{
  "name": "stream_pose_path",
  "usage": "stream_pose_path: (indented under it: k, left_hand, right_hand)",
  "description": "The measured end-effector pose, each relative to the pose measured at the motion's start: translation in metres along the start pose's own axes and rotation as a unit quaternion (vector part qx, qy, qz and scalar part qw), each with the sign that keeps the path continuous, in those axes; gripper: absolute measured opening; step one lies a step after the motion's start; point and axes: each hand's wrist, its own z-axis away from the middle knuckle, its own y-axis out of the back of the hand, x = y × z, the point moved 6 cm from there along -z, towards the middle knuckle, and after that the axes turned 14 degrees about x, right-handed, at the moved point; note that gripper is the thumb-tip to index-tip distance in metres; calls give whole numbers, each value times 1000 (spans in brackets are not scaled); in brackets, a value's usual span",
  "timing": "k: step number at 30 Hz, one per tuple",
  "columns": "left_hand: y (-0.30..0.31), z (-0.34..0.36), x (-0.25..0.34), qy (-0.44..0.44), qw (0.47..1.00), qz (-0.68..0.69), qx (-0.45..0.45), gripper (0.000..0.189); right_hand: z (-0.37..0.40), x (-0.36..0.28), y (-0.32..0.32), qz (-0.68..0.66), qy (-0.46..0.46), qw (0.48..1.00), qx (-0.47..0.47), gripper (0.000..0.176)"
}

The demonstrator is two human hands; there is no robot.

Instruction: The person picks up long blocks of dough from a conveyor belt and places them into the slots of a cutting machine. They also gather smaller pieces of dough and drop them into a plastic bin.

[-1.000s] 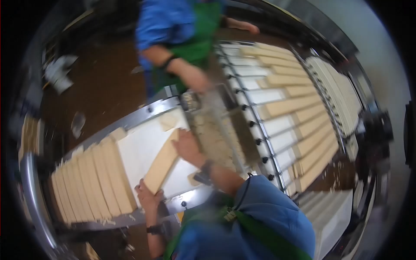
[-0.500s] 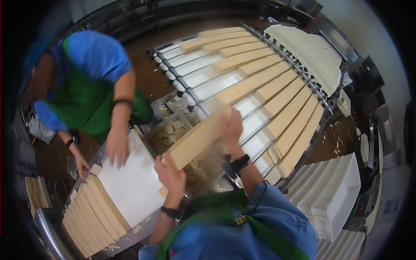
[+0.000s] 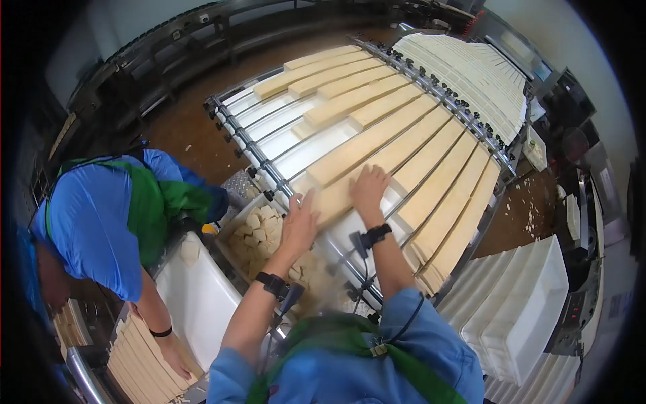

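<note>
A pale yellow slab [image 3: 334, 202] lies in a lane of the white conveyor [image 3: 350, 230], lined up behind another slab. My left hand [image 3: 299, 225] is at its near left end, fingers bent around the end and side. Over the slab's right side, my right hand [image 3: 369, 194] rests with its fingers on the top surface. More long slabs [image 3: 431, 146] lie in the neighbouring lanes, between thin metal rods.
Below the conveyor's edge stands a bin [image 3: 252, 236] of cut chunks. At the left, a co-worker [image 3: 101, 222] bends over a white table [image 3: 202, 283] with a row of slabs [image 3: 145, 363]. Stacked white trays [image 3: 515, 303] stand at the right.
The slab that my hands held over the bin now lies in the conveyor lane. My hands moved forward with it. The co-worker has bent lower, one arm reaching to the row of slabs.
</note>
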Motion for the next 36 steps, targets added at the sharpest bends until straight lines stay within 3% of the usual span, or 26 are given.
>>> stream_pose_path:
  k: [1,3,5,7,11,13,15,17,21,24,26,27,29,36]
  left_hand:
    - [-12,0,0,-2,999,32,-30,61]
    - [-17,0,3,-12,999,38,-21,62]
    - [-11,0,4,-15,998,54,11,62]
    - [-11,1,1,-16,998,68,3,64]
    - [-3,0,2,-14,992,122,-13,68]
    - [0,3,-2,-25,994,109,-7,76]
    - [6,12,-5,-21,991,133,14,77]
    - [24,30,-14,-9,989,98,113,74]
    - [52,87,-52,73,979,64,181,69]
    - [58,135,-91,144,979,38,137,65]
    - [53,166,-114,114,982,-92,121,55]
    - [60,177,-118,116,981,-93,122,55]
    - [56,199,-126,107,992,-65,-6,47]
    - [92,248,-93,29,998,-39,-47,28]
  right_hand:
    - [12,-12,9,-6,38,998,59,65]
    - [38,-31,8,-149,-3,989,-6,68]
    - [70,-49,-21,-374,-23,921,-110,67]
    - [87,-74,36,-346,72,935,-25,66]
    - [81,-68,71,-388,37,921,-4,65]
    - [80,-74,83,-357,81,930,3,66]
    - [77,-78,85,-340,84,936,7,63]
    - [85,-89,85,-274,226,931,86,56]
    - [93,-96,79,-242,267,925,116,46]
    - [84,-96,92,-286,205,935,44,37]
    - [82,-93,94,-319,167,931,61,33]
    - [83,-93,94,-321,168,930,60,33]
    - [86,-95,92,-288,183,938,64,31]
    - [89,-95,92,-300,174,935,77,29]
